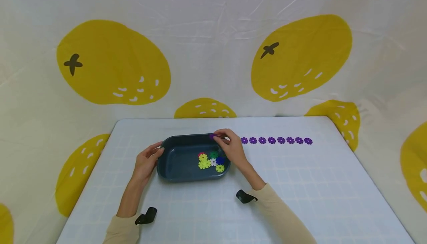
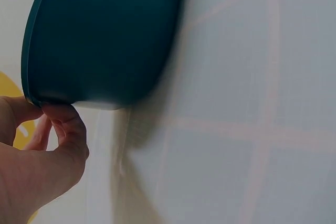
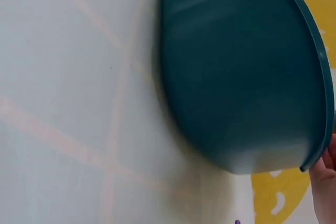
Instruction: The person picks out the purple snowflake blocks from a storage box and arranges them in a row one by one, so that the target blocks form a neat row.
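Note:
A dark teal rectangular tub [image 1: 180, 159] sits on the table, left of the middle. My left hand [image 1: 145, 162] pinches its left rim between thumb and fingers; the left wrist view shows this hand [image 2: 52, 150] at the rim's corner. At the far right corner of the tub, my right hand [image 1: 231, 146] pinches a purple snowflake disc [image 1: 212, 136] at its fingertips, right over the rim. Several loose discs lie in the tub's right half, among them yellow discs [image 1: 202, 162], a white disc [image 1: 213, 161], a blue disc [image 1: 220, 160] and a green disc [image 1: 214, 154].
A straight row of several purple discs [image 1: 271, 140] runs along the back of the table, to the right of my right hand. The table [image 1: 300, 184] has a pale gridded cover. Behind it hangs a white cloth [image 1: 213, 51] with big yellow fruit prints.

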A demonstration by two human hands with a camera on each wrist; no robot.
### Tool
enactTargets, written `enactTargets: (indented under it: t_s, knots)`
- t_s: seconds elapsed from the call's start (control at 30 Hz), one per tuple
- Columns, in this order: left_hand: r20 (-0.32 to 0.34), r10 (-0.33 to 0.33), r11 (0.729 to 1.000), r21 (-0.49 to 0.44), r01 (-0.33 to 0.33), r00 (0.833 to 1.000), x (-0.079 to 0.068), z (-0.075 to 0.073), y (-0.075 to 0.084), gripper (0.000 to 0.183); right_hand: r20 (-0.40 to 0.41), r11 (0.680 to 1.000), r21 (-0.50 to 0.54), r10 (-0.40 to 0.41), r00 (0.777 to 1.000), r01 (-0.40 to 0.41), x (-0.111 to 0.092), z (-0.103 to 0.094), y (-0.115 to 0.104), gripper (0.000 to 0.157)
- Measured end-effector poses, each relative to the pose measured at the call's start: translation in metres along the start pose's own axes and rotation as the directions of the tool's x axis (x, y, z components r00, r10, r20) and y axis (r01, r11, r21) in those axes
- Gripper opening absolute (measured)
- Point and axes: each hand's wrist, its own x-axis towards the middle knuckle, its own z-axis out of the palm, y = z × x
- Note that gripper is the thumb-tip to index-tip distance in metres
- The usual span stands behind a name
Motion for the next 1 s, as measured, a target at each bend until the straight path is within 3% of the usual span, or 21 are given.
enactTargets:
  t_s: [0.27,0.5,0.73,1.0]
  knots:
    - [-0.008,-0.006,1.0,-0.003,0.006,1.0,0.0,0.001,0.001,0.05,-0.09,0.992,0.095,0.091,0.992,-0.082,0.003,-0.026,0.007,0.024]
    - [-0.011,0.008,1.0,-0.024,-0.009,1.0,0.001,0.0,-0.001,0.05,-0.154,0.986,0.085,0.155,0.976,-0.143,0.001,-0.057,0.014,0.028]
    - [-0.006,0.0,1.0,-0.023,-0.001,1.0,0.001,0.001,-0.001,0.05,-0.208,0.982,0.083,0.186,0.96,-0.172,-0.009,-0.089,-0.005,0.028]
    - [-0.009,-0.007,1.0,-0.011,0.007,1.0,0.001,0.001,0.0,0.051,-0.285,0.975,0.087,0.219,0.933,-0.203,-0.016,-0.122,0.006,0.027]
